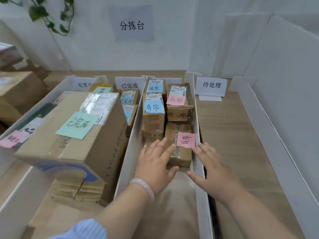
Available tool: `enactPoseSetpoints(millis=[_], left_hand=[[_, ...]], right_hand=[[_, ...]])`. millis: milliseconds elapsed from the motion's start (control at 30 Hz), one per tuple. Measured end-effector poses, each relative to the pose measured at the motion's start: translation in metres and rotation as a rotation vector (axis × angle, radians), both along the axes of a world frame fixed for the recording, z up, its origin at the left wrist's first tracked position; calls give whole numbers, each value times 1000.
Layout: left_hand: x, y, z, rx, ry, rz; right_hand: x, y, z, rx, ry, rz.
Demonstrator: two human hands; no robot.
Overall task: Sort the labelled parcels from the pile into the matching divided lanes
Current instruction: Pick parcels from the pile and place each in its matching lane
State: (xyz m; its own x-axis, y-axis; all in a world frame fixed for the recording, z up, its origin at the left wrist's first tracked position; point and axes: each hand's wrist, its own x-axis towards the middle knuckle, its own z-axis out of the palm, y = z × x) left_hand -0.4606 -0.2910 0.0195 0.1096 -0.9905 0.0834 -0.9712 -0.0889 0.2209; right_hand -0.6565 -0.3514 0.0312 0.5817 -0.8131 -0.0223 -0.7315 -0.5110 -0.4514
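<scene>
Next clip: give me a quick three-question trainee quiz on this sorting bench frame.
1. True or false: parcels lie in the lane behind the 待处理 sign.
2. The note on the parcel nearest the left hand and right hand is: A pink, B blue, C green.
3. Fill in: both hands are ___, gripping nothing.
Key: 1 false; 2 A; 3 open.

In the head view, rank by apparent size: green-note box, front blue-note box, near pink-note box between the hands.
1. green-note box, clearly largest.
2-3. near pink-note box and front blue-note box look alike; the pink-note one is nearer, so unranked.
</scene>
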Motion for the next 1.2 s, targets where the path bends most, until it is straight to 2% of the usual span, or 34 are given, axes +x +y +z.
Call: enactPoseSetpoints(millis=[133,267,433,633,800,1000,1200], left_hand=[[21,52,52,-253,-47,-55],[63,116,99,-421,-145,-43],[154,223,125,-407,-267,146],[257,344,137,-388,-329,314],[323,423,130,-322,-354,483],[387,465,111,-289,-347,598],[462,458,94,-227,-370,622]], right_hand=[[23,31,35,-217,-197,62],[59,78,75,-315,-265,119],[151,173,112,-390,-245,259],[266,271,133,-307,-86,376],[347,328,124,-285,-50,492],[429,352,111,-283,-79,573],[517,338,95,-223,-78,571]])
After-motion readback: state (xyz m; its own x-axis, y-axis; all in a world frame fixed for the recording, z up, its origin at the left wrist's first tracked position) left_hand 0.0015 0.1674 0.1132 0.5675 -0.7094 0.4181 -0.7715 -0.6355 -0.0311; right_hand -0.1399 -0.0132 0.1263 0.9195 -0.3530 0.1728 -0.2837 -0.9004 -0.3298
